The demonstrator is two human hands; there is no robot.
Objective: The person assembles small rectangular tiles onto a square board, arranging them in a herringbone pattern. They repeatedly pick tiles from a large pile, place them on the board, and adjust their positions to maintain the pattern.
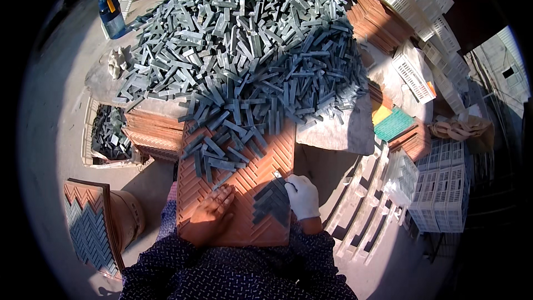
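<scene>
An orange-brown grooved board (239, 233) with a herringbone pattern lies in front of me. Dark grey stone strips (272, 203) fill some of its grooves near the right edge. My bare left hand (211, 215) rests on the board's left half, fingers stretched out, their tips close to the end of a loose strip (223, 180). In a white glove, my right hand (302, 195) is at the board's right edge beside the set strips. Its fingers are bent together, and what is between them is hidden. Loose strips (216, 147) cover the board's far end.
A large heap of grey stone strips (233, 39) spreads behind the board. Stacked boards (152, 133) and a crate of strips (89, 147) stand left, with a filled board (89, 233) nearer. A bottle (112, 19) is far left. Right are a pallet (358, 211) and white crates (438, 189).
</scene>
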